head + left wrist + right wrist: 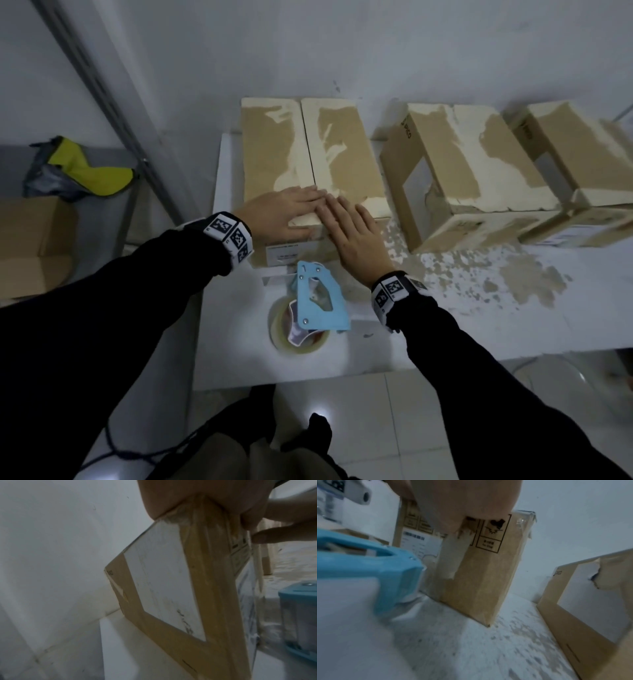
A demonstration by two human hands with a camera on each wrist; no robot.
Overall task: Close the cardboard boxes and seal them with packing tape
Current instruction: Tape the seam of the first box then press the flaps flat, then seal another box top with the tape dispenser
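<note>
A brown cardboard box [335, 150] with closed top flaps stands on the white table [479, 325] straight ahead of me. Torn pale patches mark its top. My left hand [284, 214] lies flat on the near end of the flaps, fingers straight. My right hand [349, 229] lies flat beside it, fingertips meeting the left ones over the centre seam. A blue tape dispenser [320, 298] with a roll of clear tape [291, 337] lies on the table just in front of the box, between my wrists. The left wrist view shows the box's side [171, 588]; the right wrist view shows its front [479, 574].
Two more closed cardboard boxes [469, 171] [582, 161] stand to the right on the table. Torn paper bits litter the table surface [496, 274]. An open carton [34, 240] and a yellow bag [85, 168] sit at the left, past a metal shelf post [113, 102].
</note>
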